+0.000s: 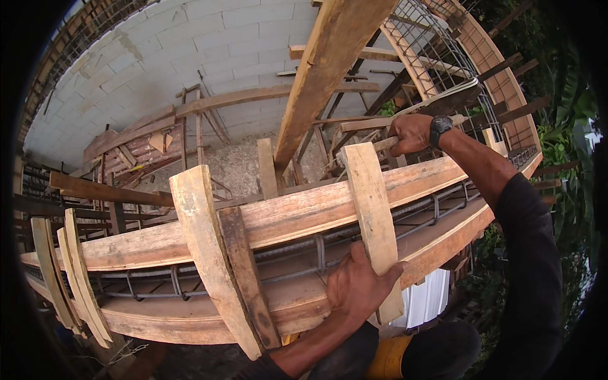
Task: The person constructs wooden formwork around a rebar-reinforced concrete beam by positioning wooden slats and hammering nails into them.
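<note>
A beam form of two long wooden boards runs across the head view, with steel reinforcing bars (321, 252) between them. A pale wooden slat (370, 196) lies across the top of both boards. My left hand (362, 285) grips this slat near its lower end, thumb over its face and the fingers at its left side. Beyond the far board (297, 212), my right hand (411, 134) is closed round the wooden handle of a hammer (384, 144). The hammer's head lies by the slat's upper end, partly hidden behind it.
More slats (206, 253) cross the form to the left. A thick timber (329, 69) slants up beyond it. Lower down are scrap boards and a grey block wall (234, 44). A reinforcement cage (437, 41) stands at the far right, with plants (560, 145) beside it.
</note>
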Demonstrator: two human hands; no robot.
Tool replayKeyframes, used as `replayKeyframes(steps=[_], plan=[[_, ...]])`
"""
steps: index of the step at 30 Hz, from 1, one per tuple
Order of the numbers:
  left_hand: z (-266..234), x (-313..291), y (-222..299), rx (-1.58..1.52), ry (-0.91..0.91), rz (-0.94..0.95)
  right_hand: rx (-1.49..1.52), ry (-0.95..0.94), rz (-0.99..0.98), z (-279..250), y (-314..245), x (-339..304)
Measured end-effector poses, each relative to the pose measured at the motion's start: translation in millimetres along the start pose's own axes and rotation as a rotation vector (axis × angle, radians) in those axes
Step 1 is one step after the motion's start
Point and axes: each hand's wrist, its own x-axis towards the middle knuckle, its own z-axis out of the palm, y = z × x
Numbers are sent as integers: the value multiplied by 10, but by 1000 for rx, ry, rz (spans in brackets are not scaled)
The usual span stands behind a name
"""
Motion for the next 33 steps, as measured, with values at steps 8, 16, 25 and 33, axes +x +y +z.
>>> replayKeyframes(steps=[8, 16, 25, 33], plan=[[29, -2, -2, -52, 2, 11, -154, 31, 74, 101, 59, -81], [5, -14, 13, -37, -39, -27, -216, 56, 101, 117, 214, -183], [-29, 3, 51, -35, -68, -68, -98, 95, 118, 126, 181, -164], [-25, 18, -9, -99, -28, -11, -35, 39, 46, 31, 109, -135]])
